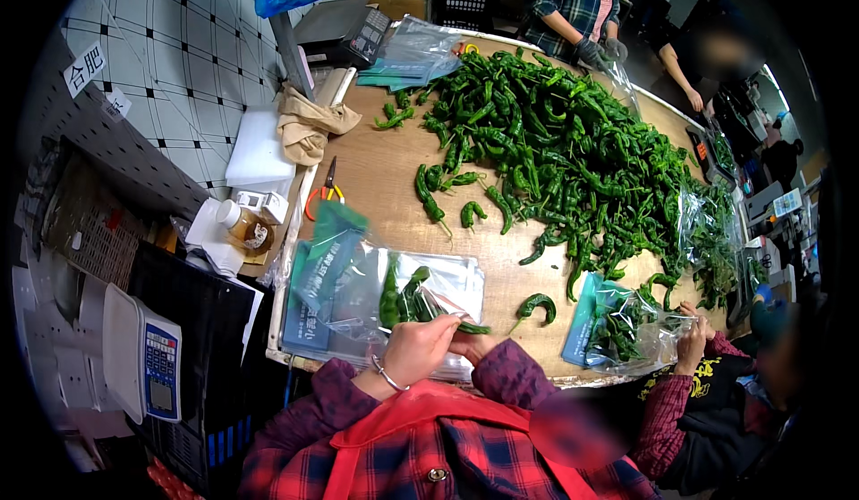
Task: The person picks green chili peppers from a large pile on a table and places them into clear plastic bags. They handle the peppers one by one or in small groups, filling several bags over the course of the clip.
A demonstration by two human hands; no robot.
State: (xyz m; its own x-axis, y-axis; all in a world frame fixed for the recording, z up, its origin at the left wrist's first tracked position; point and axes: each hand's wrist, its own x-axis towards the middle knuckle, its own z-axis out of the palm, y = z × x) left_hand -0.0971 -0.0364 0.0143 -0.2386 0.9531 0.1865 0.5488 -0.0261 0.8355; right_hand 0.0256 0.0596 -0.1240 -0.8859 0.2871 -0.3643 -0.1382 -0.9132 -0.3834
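Note:
A clear plastic bag [362, 278] with a green printed end lies on a stack of similar bags [305, 325] at the table's near left corner. Several green peppers [409, 299] are inside it. My left hand [413, 349], with a metal bangle at the wrist, pinches the bag's near end. Close against it, my right hand [475, 346] also grips that end, its fingers partly hidden behind the left. One pepper [474, 329] shows beside my fingertips. A single curved pepper [538, 307] lies on the wood just beyond my right hand.
A large pepper heap [557, 138] covers the table's far side. Orange-handled scissors [327, 191] and a beige cloth [312, 124] lie at left. Digital scales [342, 27] stand at the far corner. At right, a co-worker's hands [694, 339] hold another filled bag [624, 332].

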